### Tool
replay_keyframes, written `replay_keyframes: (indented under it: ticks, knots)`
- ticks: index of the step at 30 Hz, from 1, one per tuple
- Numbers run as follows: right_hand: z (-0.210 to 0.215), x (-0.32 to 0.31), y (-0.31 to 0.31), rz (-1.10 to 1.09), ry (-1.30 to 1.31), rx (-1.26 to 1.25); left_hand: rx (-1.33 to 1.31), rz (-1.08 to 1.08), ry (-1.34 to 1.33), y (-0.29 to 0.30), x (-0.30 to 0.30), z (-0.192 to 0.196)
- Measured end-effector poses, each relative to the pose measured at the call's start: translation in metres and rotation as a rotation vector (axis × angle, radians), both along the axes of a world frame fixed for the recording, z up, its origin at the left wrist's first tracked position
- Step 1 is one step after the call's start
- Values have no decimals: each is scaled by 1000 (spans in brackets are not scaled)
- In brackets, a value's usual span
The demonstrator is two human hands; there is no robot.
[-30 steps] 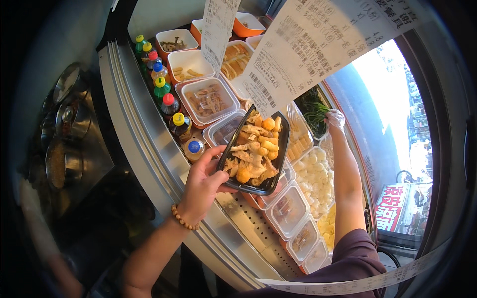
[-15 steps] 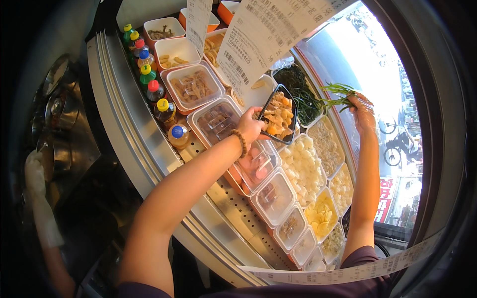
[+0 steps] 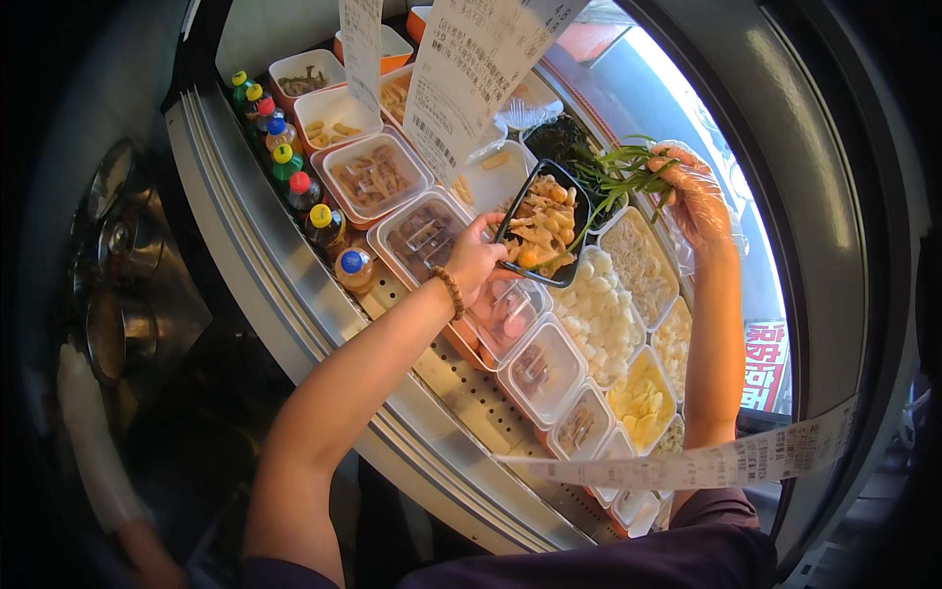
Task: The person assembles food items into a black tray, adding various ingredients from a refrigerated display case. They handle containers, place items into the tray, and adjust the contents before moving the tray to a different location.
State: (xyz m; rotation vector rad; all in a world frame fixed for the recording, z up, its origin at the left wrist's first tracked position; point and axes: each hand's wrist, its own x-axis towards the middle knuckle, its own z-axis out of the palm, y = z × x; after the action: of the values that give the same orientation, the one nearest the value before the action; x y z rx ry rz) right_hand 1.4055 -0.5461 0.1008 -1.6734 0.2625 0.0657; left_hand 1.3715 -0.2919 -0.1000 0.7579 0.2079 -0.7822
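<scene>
My left hand (image 3: 478, 260), bare and with a beaded bracelet at the wrist, grips the near-left rim of a black plastic tray (image 3: 560, 274). Chunky pale orange-brown food pieces (image 3: 542, 224) fill the tray, tilted above the open containers. In a clear plastic glove, my right hand (image 3: 695, 201) is closed on a bunch of long green vegetable strands (image 3: 633, 169). These strands hang to the right of the tray, over a container of dark green strips (image 3: 559, 139), which the tray partly covers.
Lidded tubs (image 3: 535, 373) and open tubs of white chunks (image 3: 592, 314), noodle-like strands (image 3: 638, 257) and yellow slices (image 3: 640, 402) line the counter. Capped bottles (image 3: 324, 224) stand along the left. Paper receipts (image 3: 471, 74) hang in front. Another person's gloved arm (image 3: 93, 432) reaches over metal pots at left.
My right hand has brought the green strands left, closer to the tray. The tray is turned a little, still in my left hand. The whole view has shifted slightly.
</scene>
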Motion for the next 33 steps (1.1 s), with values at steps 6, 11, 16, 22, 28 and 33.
replay_keyframes:
  ticks: [6,11,16,22,28,33]
  knots:
    - [48,-26,59,3,-146,-34,32,3,-2,-2,0,-9]
    - [45,-38,61,94,-55,-110,-3,-12,-2,-6,-1,-14]
    - [-28,-42,56,61,172,-362,-28,-41,-25,-2,-7,5]
    - [-92,-68,77,168,103,-945,-59,-7,11,-2,-12,0]
    - [-89,-83,93,190,-167,-1206,-74,-35,16,4,-11,0]
    - [-44,-87,118,295,101,-1276,-40,-58,-27,12,-19,8]
